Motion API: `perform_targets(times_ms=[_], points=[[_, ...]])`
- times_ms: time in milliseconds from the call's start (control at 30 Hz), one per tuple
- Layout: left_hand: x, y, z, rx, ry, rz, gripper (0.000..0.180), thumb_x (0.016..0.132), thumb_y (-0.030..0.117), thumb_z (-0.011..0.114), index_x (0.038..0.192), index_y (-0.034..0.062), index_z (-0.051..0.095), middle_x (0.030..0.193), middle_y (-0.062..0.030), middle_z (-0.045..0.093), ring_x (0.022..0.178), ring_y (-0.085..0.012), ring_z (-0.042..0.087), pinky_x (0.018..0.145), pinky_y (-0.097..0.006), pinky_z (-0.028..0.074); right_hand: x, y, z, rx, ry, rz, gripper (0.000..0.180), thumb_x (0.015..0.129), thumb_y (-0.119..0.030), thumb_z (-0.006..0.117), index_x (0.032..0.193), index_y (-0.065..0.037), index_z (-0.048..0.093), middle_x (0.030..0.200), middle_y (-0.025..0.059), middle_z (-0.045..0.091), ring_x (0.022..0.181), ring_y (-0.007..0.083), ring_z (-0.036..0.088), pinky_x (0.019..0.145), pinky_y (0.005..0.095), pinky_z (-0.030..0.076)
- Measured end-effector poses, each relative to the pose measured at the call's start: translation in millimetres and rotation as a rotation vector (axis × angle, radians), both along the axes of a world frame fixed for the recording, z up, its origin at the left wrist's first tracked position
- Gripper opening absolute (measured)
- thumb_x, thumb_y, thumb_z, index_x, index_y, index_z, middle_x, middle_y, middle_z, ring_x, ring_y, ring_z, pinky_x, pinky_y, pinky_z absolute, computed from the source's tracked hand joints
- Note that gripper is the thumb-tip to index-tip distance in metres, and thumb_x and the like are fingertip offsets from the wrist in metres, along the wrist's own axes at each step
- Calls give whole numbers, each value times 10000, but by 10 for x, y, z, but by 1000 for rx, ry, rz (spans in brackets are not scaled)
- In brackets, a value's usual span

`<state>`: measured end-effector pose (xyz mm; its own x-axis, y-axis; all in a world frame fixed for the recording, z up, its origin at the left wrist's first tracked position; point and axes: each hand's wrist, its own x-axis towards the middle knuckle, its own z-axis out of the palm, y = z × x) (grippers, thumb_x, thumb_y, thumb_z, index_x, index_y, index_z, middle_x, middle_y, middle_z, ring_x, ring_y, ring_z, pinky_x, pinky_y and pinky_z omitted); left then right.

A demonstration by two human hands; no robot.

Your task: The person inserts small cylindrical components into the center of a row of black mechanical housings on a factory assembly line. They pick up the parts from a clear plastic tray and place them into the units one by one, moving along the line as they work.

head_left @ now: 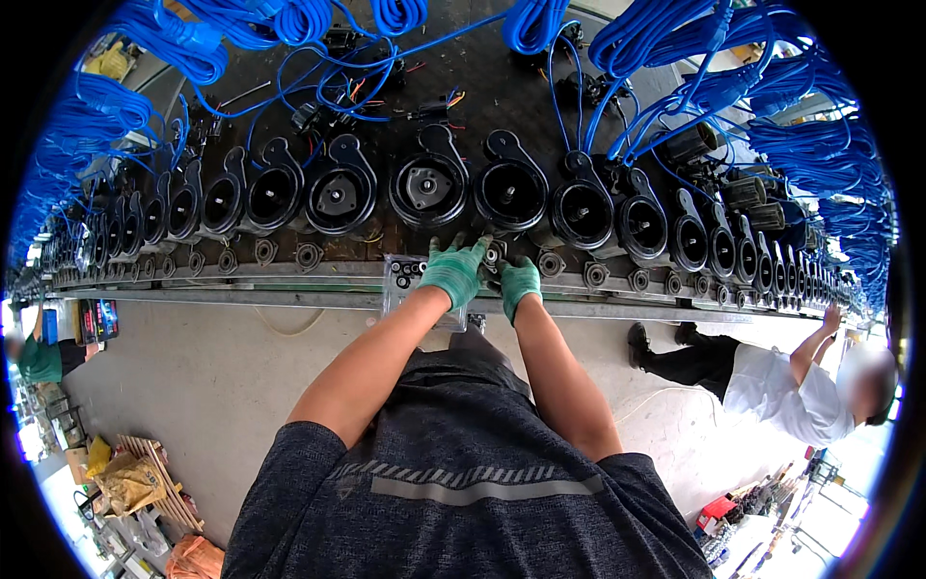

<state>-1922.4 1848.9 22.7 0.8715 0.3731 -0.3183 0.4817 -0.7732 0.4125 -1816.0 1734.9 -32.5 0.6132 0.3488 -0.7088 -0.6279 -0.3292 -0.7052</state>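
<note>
My left hand (455, 271), in a green glove with dark fingertips, lies with its fingers spread and stretched out at the bench's near edge. One of its fingertips reaches the side of a small round metal flange (495, 254). From the other side my right hand (521, 281), gloved alike, closes its fingers on that flange; the exact grip is partly hidden. Just left of my left hand is a clear plastic box (391, 301) with several small black and pale ring-like parts (404, 276). Beyond my hands stand round black housings, one with a metal plate (428, 188) inside, another (510, 194) with a bare shaft.
Similar flanges (309, 256) line the bench's metal edge (241, 297) on both sides. Bundled blue cables (666, 34) hang and lie beyond the housings. At the right a person (781, 386) in a white shirt stands along the bench. A wooden pallet (164, 478) is on the left.
</note>
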Motion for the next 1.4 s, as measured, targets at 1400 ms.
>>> perform_targets(times_ms=[1400], points=[[-1190,-13,-283,-316,-454,621,569,871,95,683,1407,9,512,1362,-231,545,1237,-424,545,1059,-443,463,-293,9,330,-443,-1191,1212,273,862,-291,721,1055,-99,699,1108,154,678,1010,366,660,860,484,547]])
